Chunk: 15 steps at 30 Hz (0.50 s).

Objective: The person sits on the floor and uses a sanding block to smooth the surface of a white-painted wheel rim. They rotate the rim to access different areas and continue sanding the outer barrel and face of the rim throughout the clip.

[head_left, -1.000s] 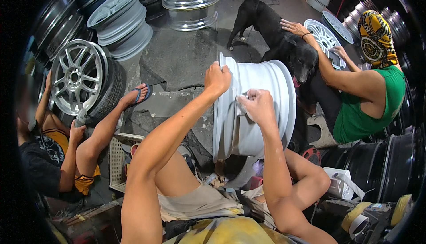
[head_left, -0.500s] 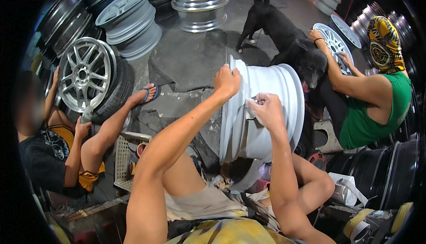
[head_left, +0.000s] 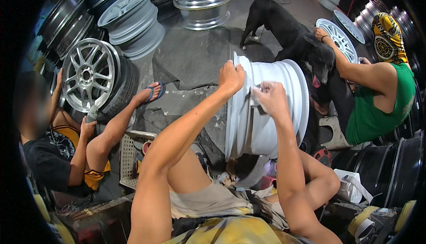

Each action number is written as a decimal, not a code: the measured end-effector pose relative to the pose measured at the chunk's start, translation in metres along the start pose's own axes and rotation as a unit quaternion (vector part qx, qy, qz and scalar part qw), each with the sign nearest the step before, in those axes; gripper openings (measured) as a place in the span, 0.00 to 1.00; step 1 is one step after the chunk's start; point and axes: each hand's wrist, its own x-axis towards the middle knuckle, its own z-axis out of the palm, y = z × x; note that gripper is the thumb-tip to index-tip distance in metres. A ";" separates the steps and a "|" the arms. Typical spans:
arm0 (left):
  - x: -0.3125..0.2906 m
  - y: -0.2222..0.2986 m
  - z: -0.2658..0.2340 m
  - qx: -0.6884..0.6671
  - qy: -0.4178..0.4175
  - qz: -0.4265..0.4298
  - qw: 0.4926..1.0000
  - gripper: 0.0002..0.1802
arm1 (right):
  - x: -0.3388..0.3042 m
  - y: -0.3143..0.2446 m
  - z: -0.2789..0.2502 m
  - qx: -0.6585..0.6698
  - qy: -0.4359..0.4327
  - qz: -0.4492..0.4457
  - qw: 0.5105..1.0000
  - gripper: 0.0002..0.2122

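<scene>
A light grey wheel rim [head_left: 279,111] stands on its edge in front of me, its barrel facing up. My left hand [head_left: 231,77] is closed over the rim's left lip at the top. My right hand [head_left: 271,96] pinches a small grey sheet, seemingly sandpaper [head_left: 254,98], against the barrel just inside that lip. Whitish dust covers the right fingertips. Part of the sheet is hidden by those fingers.
A black dog [head_left: 288,31] stands just beyond the rim. On the right, a person in green [head_left: 377,102] handles a silver wheel [head_left: 336,37]; on the left, another holds a tool by a spoked wheel [head_left: 88,75]. A plastic basket [head_left: 128,159] sits near my left knee.
My right hand has moved slightly up the barrel with the sheet. The left hand keeps its hold on the lip. The right-hand person's lower hand has shifted right, and the whole view has moved slightly.
</scene>
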 end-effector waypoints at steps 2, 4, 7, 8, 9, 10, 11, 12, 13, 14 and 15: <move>0.001 -0.002 0.000 0.002 -0.002 0.003 1.000 0.21 | -0.020 -0.006 -0.004 -0.006 -0.027 0.018 0.999 0.15; 0.000 -0.005 0.002 0.000 0.007 0.001 1.000 0.21 | -0.022 -0.009 -0.004 -0.032 -0.033 0.008 0.999 0.15; -0.007 0.003 0.006 0.004 0.011 0.012 1.000 0.21 | -0.010 -0.015 -0.009 -0.023 0.002 0.003 1.000 0.13; -0.005 0.006 0.005 0.008 0.006 0.019 1.000 0.21 | 0.003 -0.011 -0.008 -0.026 0.013 -0.002 1.000 0.12; -0.003 0.006 0.003 0.011 0.003 0.022 1.000 0.21 | 0.011 -0.012 -0.005 -0.030 0.019 -0.007 0.999 0.12; 0.000 0.002 0.006 0.017 0.017 0.033 0.999 0.21 | 0.005 -0.011 -0.003 -0.035 0.033 -0.011 0.999 0.11; 0.005 0.001 0.005 0.020 0.006 0.032 0.999 0.21 | -0.004 -0.013 0.000 -0.039 0.046 -0.020 0.998 0.11; 0.007 -0.003 0.002 0.023 -0.004 0.023 0.999 0.21 | -0.018 -0.015 0.001 -0.037 0.008 -0.003 0.999 0.11; 0.009 -0.007 -0.001 0.026 -0.013 0.014 0.999 0.21 | -0.033 -0.020 0.000 -0.054 -0.014 0.007 0.998 0.12; 0.008 -0.008 0.002 0.021 -0.007 0.020 1.000 0.21 | -0.042 -0.017 0.002 -0.024 0.002 0.009 1.000 0.13; 0.007 -0.008 0.003 0.016 0.000 0.026 1.000 0.21 | -0.047 -0.016 0.003 0.005 0.017 0.012 1.000 0.14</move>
